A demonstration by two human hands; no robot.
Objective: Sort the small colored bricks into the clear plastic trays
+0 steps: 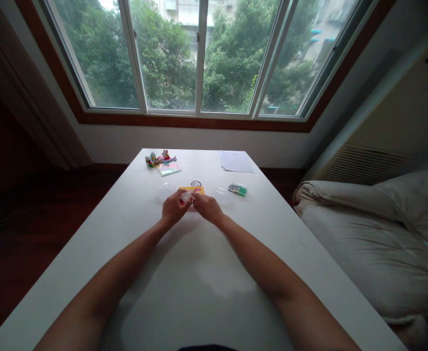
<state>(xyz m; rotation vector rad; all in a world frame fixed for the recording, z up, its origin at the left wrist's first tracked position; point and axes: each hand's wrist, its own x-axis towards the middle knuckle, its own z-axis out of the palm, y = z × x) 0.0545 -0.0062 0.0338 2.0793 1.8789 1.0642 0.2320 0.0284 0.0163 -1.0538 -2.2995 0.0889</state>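
My left hand [174, 206] and my right hand [207, 207] meet over the middle of the white table. Between their closed fingertips is a small translucent plastic piece [186, 196]; its exact kind is too small to make out. Just behind the fingers lies a flat yellow item [199, 190], partly covered by the hands. A dark ring-shaped loop [195, 184] sits at its far edge. One clear plastic container [165, 191] is beside my left hand. Another clear container [221, 194] lies beyond my right hand, near a clear case [238, 189] with green and dark contents.
Small colourful toy figures [153, 159] stand at the table's far left, by a pastel card or booklet [169, 168]. White paper sheets [236, 161] lie at the far right. Beyond the white table [206, 273] are a window and, on the right, a pale sofa [349, 234].
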